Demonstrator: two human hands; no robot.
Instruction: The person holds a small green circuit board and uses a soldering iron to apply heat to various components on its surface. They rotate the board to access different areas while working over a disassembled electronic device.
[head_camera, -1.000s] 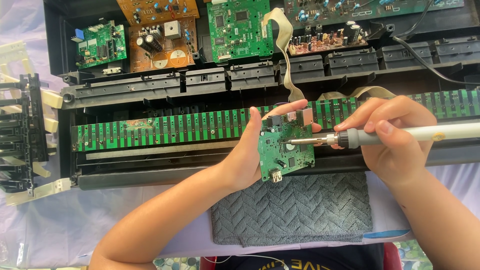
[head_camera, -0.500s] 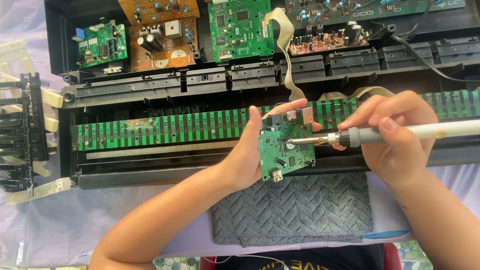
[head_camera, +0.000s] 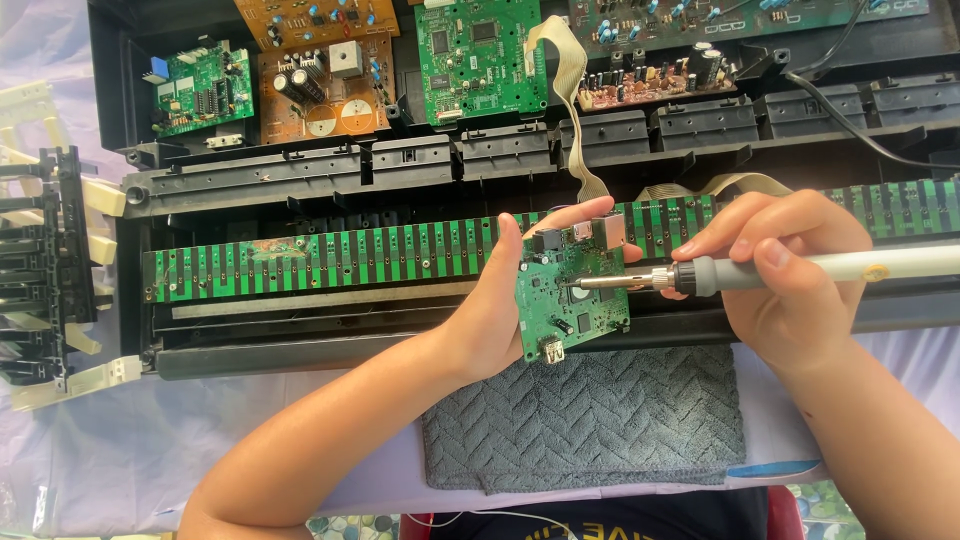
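Centre frame: my left hand (head_camera: 492, 320) pinches small green circuit board (head_camera: 572, 297) by edge, held above long green contact strip (head_camera: 330, 260). Right hand (head_camera: 785, 285) wraps grey-handled soldering iron (head_camera: 700, 277), tip on board. Risks as I judge: tip skids, burns thumb; unsupported board tilts, solder bridges.

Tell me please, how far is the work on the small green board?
Done: the keyboard case lies open, its boards exposed, and the small green board is lifted out. In hand: the left hand holds that board over the grey cloth, while the right hand puts the soldering iron tip on its middle. Left: the board is not yet back in the case; the joint itself is too small to judge.
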